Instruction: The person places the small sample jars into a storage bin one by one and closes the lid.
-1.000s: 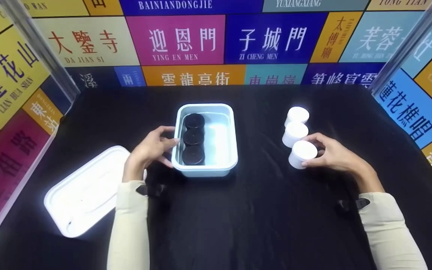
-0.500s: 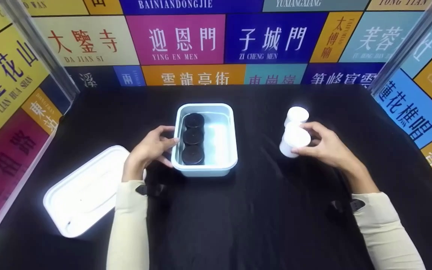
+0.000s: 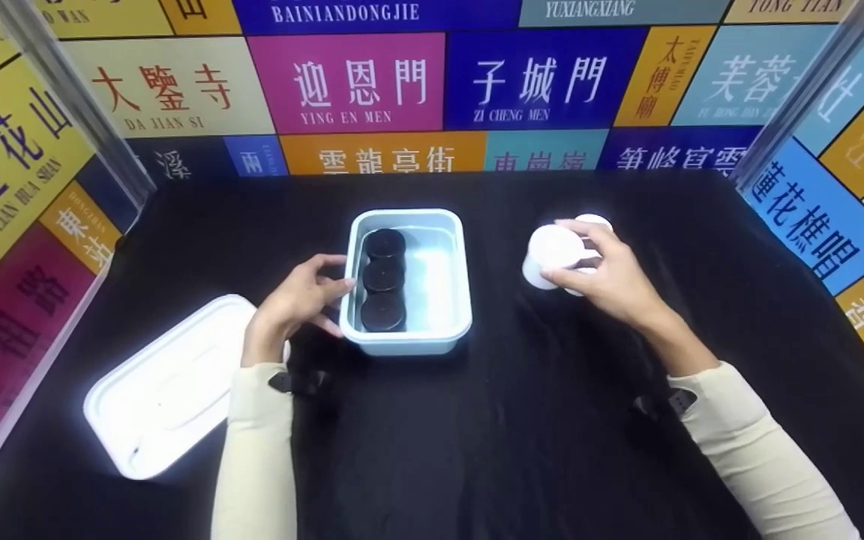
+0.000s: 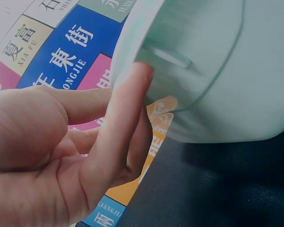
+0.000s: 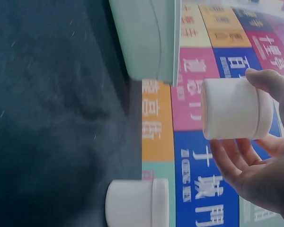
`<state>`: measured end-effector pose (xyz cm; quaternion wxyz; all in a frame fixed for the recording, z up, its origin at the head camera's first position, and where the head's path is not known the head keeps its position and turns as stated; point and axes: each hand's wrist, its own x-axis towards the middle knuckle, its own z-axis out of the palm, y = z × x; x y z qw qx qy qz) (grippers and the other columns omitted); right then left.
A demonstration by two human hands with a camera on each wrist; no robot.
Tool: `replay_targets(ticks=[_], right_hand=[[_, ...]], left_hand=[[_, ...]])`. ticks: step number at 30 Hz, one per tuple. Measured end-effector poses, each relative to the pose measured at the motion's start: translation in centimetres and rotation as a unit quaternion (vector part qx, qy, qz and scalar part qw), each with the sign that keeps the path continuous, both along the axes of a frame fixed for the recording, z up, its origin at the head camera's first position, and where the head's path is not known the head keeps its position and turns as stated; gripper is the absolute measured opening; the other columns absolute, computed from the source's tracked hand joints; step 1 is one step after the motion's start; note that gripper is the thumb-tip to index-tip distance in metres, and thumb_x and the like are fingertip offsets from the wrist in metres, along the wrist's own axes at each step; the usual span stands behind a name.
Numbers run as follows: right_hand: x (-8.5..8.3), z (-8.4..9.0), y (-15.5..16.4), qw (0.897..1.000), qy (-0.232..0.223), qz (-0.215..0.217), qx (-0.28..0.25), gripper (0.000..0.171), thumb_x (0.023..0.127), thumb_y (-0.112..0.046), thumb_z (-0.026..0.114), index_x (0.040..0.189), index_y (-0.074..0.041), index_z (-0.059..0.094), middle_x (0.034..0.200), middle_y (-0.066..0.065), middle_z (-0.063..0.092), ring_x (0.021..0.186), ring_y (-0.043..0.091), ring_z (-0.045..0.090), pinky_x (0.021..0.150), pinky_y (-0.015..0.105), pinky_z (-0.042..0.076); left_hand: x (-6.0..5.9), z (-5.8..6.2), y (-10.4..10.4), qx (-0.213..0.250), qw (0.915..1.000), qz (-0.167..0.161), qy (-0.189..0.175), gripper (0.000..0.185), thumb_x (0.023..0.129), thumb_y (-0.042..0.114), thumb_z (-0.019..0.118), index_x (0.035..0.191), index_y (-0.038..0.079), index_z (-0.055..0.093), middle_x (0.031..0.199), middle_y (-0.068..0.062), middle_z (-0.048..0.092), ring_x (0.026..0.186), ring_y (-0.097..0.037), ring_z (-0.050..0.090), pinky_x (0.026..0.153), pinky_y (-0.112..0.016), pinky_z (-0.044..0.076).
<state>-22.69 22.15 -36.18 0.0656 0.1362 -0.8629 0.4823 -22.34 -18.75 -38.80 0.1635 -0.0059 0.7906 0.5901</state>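
Three round black-lidded jars sat in the pale rectangular plastic tub, steadied by my left hand's straight fingers; my right hand gripped one white cylindrical jar, others unboxed.

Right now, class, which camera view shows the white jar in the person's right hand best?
The right wrist view: the white jar shows side-on, whole, between fingertips. The head view shows it overexposed in the right hand. The left wrist view misses it.

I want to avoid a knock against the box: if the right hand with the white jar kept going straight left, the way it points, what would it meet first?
Probably the right wall of the pale box. The right hand holds its white jar apparently off the black table, with only bare cloth between; relative height is unclear.
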Motion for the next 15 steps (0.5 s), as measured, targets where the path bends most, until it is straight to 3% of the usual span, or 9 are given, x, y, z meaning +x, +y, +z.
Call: replay_targets(ticks=[4,11,15], right_hand=[[-0.3,0.7,-1.4,1.000,-0.019,0.017,0.011,0.066,0.081,-0.013,0.083,0.140,-0.006,0.054,0.134,0.017,0.055,0.108,0.029,0.060,0.082,0.012,0.052],[-1.2,1.3,-4.4,0.998,-0.041,0.035,-0.010,0.077,0.081,-0.010,0.081,0.147,0.000,0.041,0.139,0.021,0.052,0.116,0.031,0.057,0.086,0.014,0.053],[-1.7,1.4,-6.3,0.998,-0.045,0.046,0.002,0.075,0.081,-0.011,0.081,0.146,0.000,0.043,0.141,0.020,0.049,0.120,0.031,0.057,0.096,0.029,0.057]], left_hand=[[0.0,-0.1,0.0,-0.003,1.0000,0.002,-0.002,0.055,0.102,0.014,0.057,0.151,0.006,0.035,0.113,-0.022,0.059,0.086,-0.023,0.066,0.057,-0.041,0.067],[-0.1,0.0,0.0,-0.010,0.9999,0.002,-0.006,0.054,0.102,0.014,0.057,0.151,0.007,0.035,0.112,-0.021,0.059,0.087,-0.024,0.065,0.058,-0.041,0.067],[-0.1,0.1,0.0,-0.007,0.9999,0.005,-0.006,0.055,0.102,0.013,0.057,0.151,0.007,0.035,0.111,-0.021,0.059,0.087,-0.024,0.066,0.056,-0.040,0.067]])
